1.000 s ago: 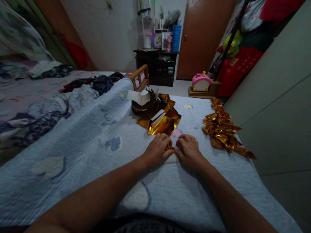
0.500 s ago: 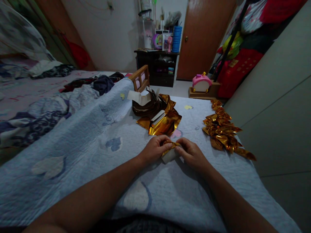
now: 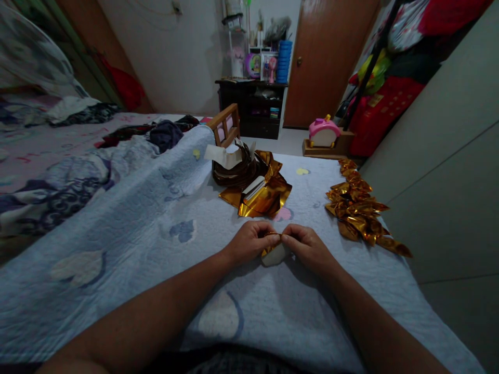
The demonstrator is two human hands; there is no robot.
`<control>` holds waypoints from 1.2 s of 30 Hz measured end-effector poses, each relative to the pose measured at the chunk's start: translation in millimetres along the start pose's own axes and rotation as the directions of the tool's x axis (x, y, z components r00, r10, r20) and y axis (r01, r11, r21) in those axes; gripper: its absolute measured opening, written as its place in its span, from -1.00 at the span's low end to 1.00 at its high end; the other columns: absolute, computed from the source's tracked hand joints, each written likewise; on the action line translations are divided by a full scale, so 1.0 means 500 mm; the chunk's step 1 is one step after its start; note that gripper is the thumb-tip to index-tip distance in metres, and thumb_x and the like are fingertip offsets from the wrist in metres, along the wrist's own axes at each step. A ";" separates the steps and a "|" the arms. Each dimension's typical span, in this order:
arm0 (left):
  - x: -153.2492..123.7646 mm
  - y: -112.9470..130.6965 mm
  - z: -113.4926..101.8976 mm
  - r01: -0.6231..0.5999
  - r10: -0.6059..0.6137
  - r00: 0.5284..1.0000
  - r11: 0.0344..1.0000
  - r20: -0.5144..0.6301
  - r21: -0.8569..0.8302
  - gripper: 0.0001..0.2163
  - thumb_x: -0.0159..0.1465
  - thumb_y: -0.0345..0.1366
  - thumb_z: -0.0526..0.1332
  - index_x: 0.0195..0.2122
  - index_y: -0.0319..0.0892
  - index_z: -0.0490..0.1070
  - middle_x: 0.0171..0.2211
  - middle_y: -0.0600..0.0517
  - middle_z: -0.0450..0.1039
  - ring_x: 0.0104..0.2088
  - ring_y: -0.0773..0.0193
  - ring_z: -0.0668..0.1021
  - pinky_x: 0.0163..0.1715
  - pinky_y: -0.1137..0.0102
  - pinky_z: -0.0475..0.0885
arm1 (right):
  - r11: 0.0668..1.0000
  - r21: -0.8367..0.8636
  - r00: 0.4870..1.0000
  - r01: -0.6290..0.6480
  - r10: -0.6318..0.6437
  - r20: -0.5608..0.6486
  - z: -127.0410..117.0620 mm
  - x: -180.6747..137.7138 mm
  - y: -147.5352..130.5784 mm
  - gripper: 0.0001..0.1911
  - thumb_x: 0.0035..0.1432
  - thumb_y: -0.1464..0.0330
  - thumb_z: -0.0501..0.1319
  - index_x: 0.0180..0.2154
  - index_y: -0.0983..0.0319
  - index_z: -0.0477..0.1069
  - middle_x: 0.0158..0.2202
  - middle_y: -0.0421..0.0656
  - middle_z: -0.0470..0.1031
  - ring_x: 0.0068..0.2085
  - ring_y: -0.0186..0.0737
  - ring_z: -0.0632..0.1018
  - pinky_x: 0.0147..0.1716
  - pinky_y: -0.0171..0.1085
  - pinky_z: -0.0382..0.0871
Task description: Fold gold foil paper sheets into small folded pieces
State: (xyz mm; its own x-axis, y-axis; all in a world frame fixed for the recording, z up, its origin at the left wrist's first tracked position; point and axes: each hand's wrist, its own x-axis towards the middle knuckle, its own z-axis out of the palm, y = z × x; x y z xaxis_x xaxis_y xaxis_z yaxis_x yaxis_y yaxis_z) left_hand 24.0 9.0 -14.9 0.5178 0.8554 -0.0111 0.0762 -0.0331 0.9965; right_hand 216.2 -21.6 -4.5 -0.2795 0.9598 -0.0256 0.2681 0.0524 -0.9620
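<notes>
Between my two hands is a small sheet of gold foil paper point(image 3: 276, 256), its pale back facing me and gold showing along the upper left edge. My left hand point(image 3: 251, 242) pinches it at the top, thumb pointing right. From the other side my right hand point(image 3: 306, 244) pinches the same top edge, so the thumb tips nearly meet. Just beyond lies a pile of loose gold foil sheets point(image 3: 268, 195), some with white backs up. At the right a row of folded gold foil pieces point(image 3: 358, 208) lies along the bed's edge.
A pale blue quilt point(image 3: 156, 270) with heart shapes covers the bed under my hands. Rumpled bedding point(image 3: 81, 182) lies to the left. Past the bed's foot are a wooden rail point(image 3: 226, 127), a pink toy point(image 3: 324, 133) and a dark cabinet point(image 3: 251, 111). A pale wardrobe point(image 3: 448, 208) borders the right side.
My thumbs have moved closer together along the top edge of the foil paper. Less gold shows at the top, and the pale back sits slightly lower.
</notes>
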 end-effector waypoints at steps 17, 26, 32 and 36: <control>-0.004 0.004 0.016 0.075 -0.099 0.986 0.980 -0.131 -0.182 -0.65 0.21 -0.04 0.33 -0.30 -0.16 0.25 -0.52 0.20 0.35 -0.67 0.47 0.42 -0.71 0.58 0.30 | 0.893 0.434 0.985 -0.118 0.160 -0.062 0.014 0.008 0.015 -0.39 -0.07 0.15 0.48 -0.08 0.14 0.23 -0.36 -0.25 0.56 -0.41 -0.22 0.57 -0.42 -0.27 0.42; -0.006 -0.005 0.017 -0.003 -0.009 0.992 0.996 -0.128 -0.092 -0.78 0.26 -0.21 0.30 -0.18 -0.18 0.33 -0.47 0.18 0.32 -0.55 0.46 0.41 -0.56 0.55 0.29 | 0.904 0.407 0.989 -0.132 0.149 -0.008 0.017 0.007 0.011 -0.43 -0.06 0.22 0.45 -0.10 0.13 0.19 -0.40 -0.30 0.52 -0.46 -0.28 0.54 -0.46 -0.31 0.41; -0.010 -0.006 0.018 -0.086 0.093 0.987 0.995 -0.131 0.058 -0.79 0.28 -0.27 0.26 -0.08 -0.16 0.41 -0.37 0.08 0.42 -0.35 0.32 0.48 -0.31 0.44 0.40 | 0.937 0.333 0.993 -0.104 0.115 -0.012 0.018 0.008 0.015 -0.49 -0.03 0.24 0.40 -0.11 0.14 0.20 -0.41 -0.31 0.46 -0.44 -0.29 0.51 -0.47 -0.32 0.38; -0.011 -0.003 0.017 -0.097 0.105 0.989 0.992 -0.100 0.081 -0.81 0.30 -0.27 0.22 -0.09 -0.18 0.44 -0.28 0.00 0.51 -0.28 0.25 0.54 -0.25 0.39 0.44 | 0.971 0.228 0.996 -0.065 0.078 -0.046 0.018 0.009 0.031 -0.51 -0.01 0.25 0.35 -0.08 0.15 0.21 -0.40 -0.30 0.45 -0.42 -0.27 0.49 -0.47 -0.31 0.36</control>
State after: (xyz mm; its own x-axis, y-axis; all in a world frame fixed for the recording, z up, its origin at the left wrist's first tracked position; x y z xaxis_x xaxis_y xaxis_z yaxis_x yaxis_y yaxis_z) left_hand 28.3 -0.2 -16.9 0.4351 0.8946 0.1016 0.0944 -0.1575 0.9830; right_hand 210.7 -18.9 -21.7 -0.2149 0.9727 -0.0879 0.0685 -0.0747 -0.9948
